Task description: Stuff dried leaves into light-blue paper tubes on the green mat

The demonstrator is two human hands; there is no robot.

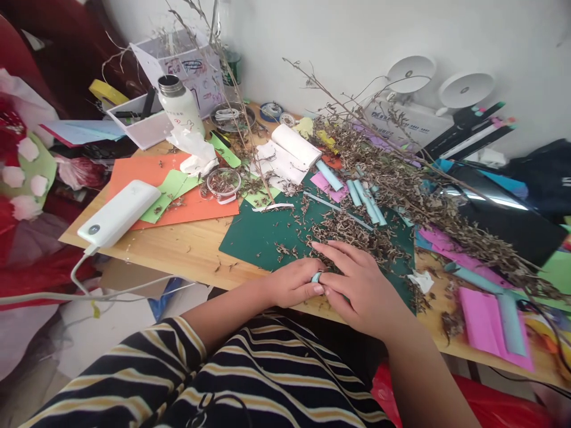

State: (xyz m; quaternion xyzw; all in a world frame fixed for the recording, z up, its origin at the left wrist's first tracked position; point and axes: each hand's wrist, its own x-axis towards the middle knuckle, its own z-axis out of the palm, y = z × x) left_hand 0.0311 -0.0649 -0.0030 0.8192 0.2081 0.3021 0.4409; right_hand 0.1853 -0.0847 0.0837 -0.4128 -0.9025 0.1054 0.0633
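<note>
My left hand (pixel 295 284) is closed around a small light-blue paper roll (pixel 316 277), of which only the end shows between thumb and fingers. Close against it, my right hand (pixel 362 291) has its fingers spread, with fingertips by the roll's end. Whether they touch the roll is hard to tell. Both hands are at the front edge of a dark green cutting mat (pixel 259 238). Crumbled dry leaves (pixel 352 235) lie heaped just beyond my right fingers. Several more light-blue paper rolls (pixel 366 201) rest behind that heap.
Dry leafy branches (pixel 401 172) stretch across the right side. A white power bank (pixel 119 213) with a cable sits at left on orange paper (pixel 200 211). Behind stand an uncapped white bottle (pixel 181 110), a tissue roll (pixel 295 145) and a small clear container (pixel 223 183). Pink paper (pixel 479 321) lies at right.
</note>
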